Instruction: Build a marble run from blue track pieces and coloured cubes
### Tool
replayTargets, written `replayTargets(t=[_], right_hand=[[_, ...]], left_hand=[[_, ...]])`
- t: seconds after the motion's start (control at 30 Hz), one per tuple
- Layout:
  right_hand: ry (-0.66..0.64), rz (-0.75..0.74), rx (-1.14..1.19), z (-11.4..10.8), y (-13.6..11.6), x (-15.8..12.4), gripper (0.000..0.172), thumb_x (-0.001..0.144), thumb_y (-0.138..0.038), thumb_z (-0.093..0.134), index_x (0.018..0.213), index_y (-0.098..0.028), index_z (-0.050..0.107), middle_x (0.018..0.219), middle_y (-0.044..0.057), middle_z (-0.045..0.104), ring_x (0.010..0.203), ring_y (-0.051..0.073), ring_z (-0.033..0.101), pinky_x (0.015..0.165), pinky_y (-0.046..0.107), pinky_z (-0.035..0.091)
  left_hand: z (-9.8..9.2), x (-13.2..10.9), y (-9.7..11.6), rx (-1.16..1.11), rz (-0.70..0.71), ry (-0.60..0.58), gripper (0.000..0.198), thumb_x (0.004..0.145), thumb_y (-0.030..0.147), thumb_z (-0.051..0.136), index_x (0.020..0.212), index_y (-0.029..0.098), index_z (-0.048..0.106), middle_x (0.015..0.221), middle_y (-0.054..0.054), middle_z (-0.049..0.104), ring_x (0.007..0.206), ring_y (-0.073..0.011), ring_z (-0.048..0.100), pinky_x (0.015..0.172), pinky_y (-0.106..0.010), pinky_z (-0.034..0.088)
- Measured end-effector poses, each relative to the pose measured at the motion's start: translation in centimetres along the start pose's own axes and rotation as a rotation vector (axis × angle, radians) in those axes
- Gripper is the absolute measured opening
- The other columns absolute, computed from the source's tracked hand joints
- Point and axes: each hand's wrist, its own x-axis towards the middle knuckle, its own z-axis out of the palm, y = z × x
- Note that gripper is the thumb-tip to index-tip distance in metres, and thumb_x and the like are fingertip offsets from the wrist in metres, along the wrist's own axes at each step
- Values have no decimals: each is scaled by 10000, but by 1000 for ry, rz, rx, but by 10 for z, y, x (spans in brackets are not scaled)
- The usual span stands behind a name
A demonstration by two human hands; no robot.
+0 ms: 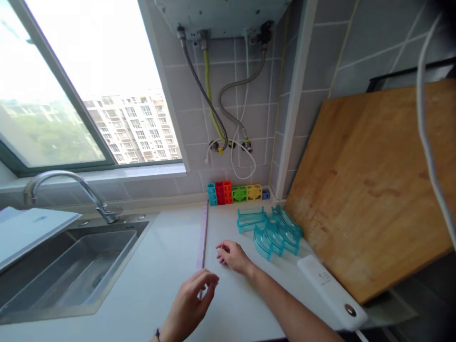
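Note:
My right hand (pixel 232 256) rests low over the white countertop (pixel 171 266), fingers curled loosely and apart, holding nothing. My left hand (pixel 190 301) hovers just in front of it, fingers slightly bent and spread, also empty. To the right of my right hand lies a pile of translucent teal curved track pieces (pixel 272 230). Against the back wall stands a row of coloured blocks (pixel 237 193): blue, red, green, yellow and a small dark blue one.
A steel sink (pixel 67 266) with a curved tap (pixel 67 187) fills the left side. A large wooden board (pixel 374 190) leans on the right wall. A white power strip (pixel 331 289) lies in front of it. Hoses hang from a heater above.

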Motion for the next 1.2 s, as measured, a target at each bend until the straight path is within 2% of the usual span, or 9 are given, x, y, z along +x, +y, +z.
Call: replayTargets(t=[0.1, 0.2, 0.33, 0.43, 0.53, 0.73, 0.9, 1.03, 1.2], right_hand=[[-4, -31, -61, -2, -3, -5, 288, 885, -415, 605, 1010, -172, 696, 791, 28, 711, 665, 145, 665, 608, 243, 516], [-13, -64, -107, -4, -5, -7, 331, 873, -484, 619, 948, -170, 691, 802, 35, 708, 697, 157, 662, 628, 247, 517], [-8, -37, -54, -6, -4, -9, 437, 886, -574, 595, 1000, -160, 678, 774, 36, 693, 632, 149, 643, 590, 250, 511], [-8, -18, -50, -6, -2, -11, 429, 894, -558, 616, 1038, -160, 690, 789, 48, 704, 637, 149, 641, 599, 254, 513], [-24, -10, -126, -5, -5, -13, 386, 912, -517, 618, 1047, -166, 700, 804, 55, 711, 662, 158, 641, 627, 265, 516], [-60, -26, -429, 3, -35, -30, 303, 936, -451, 580, 1043, -199, 710, 829, 51, 719, 711, 183, 654, 678, 284, 509], [-236, -73, -913, 42, -65, -68, 336, 904, -568, 619, 845, -243, 683, 695, 23, 676, 651, 190, 623, 638, 292, 424], [-218, 67, -1127, 75, -58, -77, 514, 735, -743, 704, 799, -234, 672, 741, 88, 712, 666, 262, 650, 599, 321, 372], [-145, 98, -1138, 83, -48, -76, 340, 821, -567, 678, 795, -228, 663, 752, 111, 711, 679, 275, 656, 618, 332, 356]], left_hand=[[-2, 30, -4, 47, 74, -88, 216, 978, 244, 462, 967, 266, 676, 897, -45, 709, 730, -164, 642, 698, -277, 533], [-4, 68, -27, 121, 181, -141, 220, 951, 216, 491, 968, 247, 709, 904, -58, 721, 770, -173, 654, 755, -285, 521], [-4, 98, -72, 142, 197, 50, 224, 960, 211, 483, 969, 216, 708, 904, -77, 719, 853, -193, 653, 823, -308, 512], [2, 99, -96, -29, 88, 217, 172, 950, 203, 510, 955, 209, 681, 908, -59, 713, 846, -174, 645, 788, -282, 518], [4, 96, -104, -126, 46, 273, 134, 939, 197, 539, 975, 200, 669, 916, -53, 711, 865, -174, 641, 792, -285, 515], [-8, 102, -112, -49, 66, 212, 178, 928, 166, 522, 995, 207, 682, 950, -50, 732, 904, -190, 638, 837, -310, 501], [-8, 104, -117, -27, 33, 205, 188, 898, 150, 527, 969, 201, 694, 926, -43, 733, 866, -181, 642, 817, -293, 500], [-4, 103, -115, -21, 36, 187, 204, 868, 131, 536, 969, 203, 699, 925, -36, 737, 870, -181, 646, 811, -283, 497], [-4, 102, -116, -7, 30, 176, 221, 859, 127, 535, 968, 205, 710, 929, -38, 740, 869, -183, 645, 807, -281, 500]])
